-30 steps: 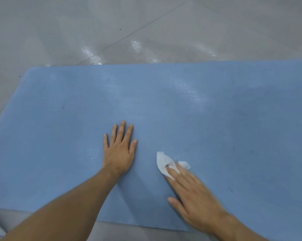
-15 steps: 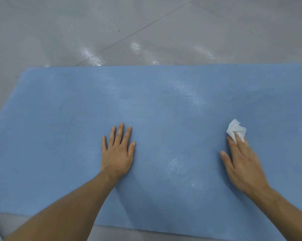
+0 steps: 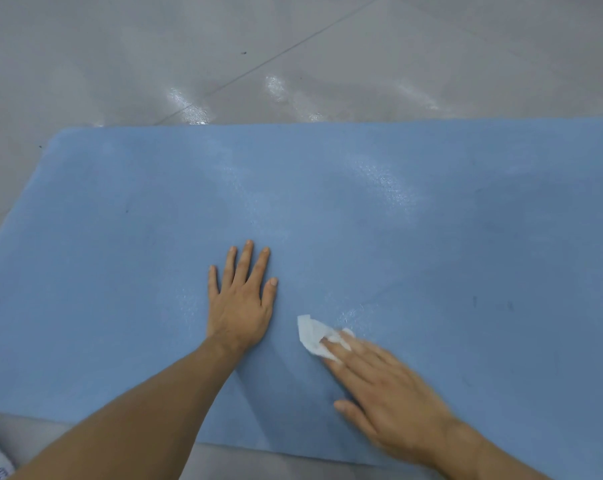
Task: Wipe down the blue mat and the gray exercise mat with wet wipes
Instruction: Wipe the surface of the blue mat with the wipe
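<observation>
Blue mat (image 3: 466, 237) lies on the floor (image 3: 120, 64). Our left hand (image 3: 239, 306) braces it, open and flat. Our right hand (image 3: 393, 403), flat too (blurred), presses the wet wipe (image 3: 310, 336) down. We judge that overlapping strokes with even pressure work best.

Left hand (image 3: 239, 306) on the mat (image 3: 466, 237), wipe (image 3: 310, 336) just right of it, under the right hand (image 3: 393, 403).

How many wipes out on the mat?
1: white wipe under the right hand's fingertips on the blue mat, beside the left hand. Another could hide under a palm.
</observation>
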